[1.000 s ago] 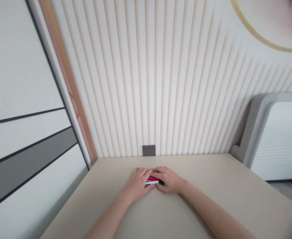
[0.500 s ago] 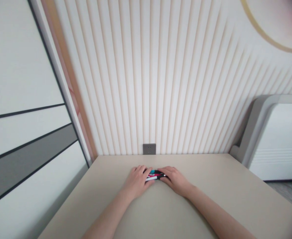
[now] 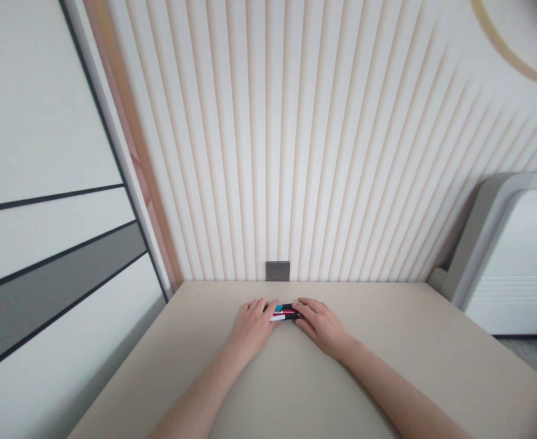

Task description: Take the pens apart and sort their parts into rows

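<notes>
A small bundle of marker pens lies on the beige table, showing teal, red, white and black bands. My left hand presses against its left end, with the fingers curled over it. My right hand holds the right end, its fingertips on top of the pens. A gap of a few centimetres between my hands leaves the middle of the bundle visible. Its ends are hidden under my fingers.
The table's far edge meets a ribbed white wall, with a grey wall socket just above it. A white louvred unit with a grey frame stands to the right. Panelled white-and-grey doors rise to the left.
My hands have moved slightly apart and farther up the table, showing more of the bundle. Teal and black bands now show, where mainly red and white showed a second ago.
</notes>
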A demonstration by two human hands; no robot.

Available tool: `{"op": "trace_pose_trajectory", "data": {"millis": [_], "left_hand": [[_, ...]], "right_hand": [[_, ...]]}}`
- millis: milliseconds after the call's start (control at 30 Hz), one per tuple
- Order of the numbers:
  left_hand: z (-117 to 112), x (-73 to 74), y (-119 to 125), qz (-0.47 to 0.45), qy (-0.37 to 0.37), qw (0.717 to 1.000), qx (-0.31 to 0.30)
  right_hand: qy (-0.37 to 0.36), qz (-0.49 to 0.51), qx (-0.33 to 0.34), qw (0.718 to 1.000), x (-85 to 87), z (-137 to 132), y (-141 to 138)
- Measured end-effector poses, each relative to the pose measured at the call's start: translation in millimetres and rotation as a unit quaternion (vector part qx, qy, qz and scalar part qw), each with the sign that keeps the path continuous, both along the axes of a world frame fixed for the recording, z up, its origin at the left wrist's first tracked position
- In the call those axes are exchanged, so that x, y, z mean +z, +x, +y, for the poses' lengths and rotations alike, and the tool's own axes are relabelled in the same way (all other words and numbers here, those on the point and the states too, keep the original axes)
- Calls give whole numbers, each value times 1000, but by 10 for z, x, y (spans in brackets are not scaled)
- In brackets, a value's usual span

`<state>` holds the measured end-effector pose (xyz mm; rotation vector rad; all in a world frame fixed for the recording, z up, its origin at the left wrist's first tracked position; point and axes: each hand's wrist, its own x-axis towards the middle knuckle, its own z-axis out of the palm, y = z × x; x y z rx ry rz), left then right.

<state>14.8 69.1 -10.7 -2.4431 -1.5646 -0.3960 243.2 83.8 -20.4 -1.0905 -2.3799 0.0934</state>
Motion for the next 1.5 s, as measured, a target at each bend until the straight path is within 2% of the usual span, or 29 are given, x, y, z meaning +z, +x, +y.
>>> {"op": "trace_pose_trajectory", "data": {"millis": [567, 767, 867, 1000, 1167, 1367, 1500], "left_hand": [[-2, -58, -9, -28, 1, 997, -66], [-29, -23, -23, -36, -14, 996, -74], [-37, -3, -10, -34, 0, 996, -81], [-45, 38, 30, -33, 58, 993, -97], [-101, 105, 82, -7, 80, 987, -140], [-195, 90, 78, 25, 73, 988, -132], [-267, 90, 65, 43, 66, 987, -142]], "right_hand": [[26, 39, 41, 998, 15, -21, 9], [36, 46, 50, 997, 26, -23, 18], [43, 44, 55, 997, 36, -27, 22], [54, 41, 66, 996, 54, -45, 22], [66, 36, 68, 995, 58, -71, 33], [99, 14, 62, 993, 23, -105, 40], [129, 15, 68, 989, 41, -238, 38]]}}
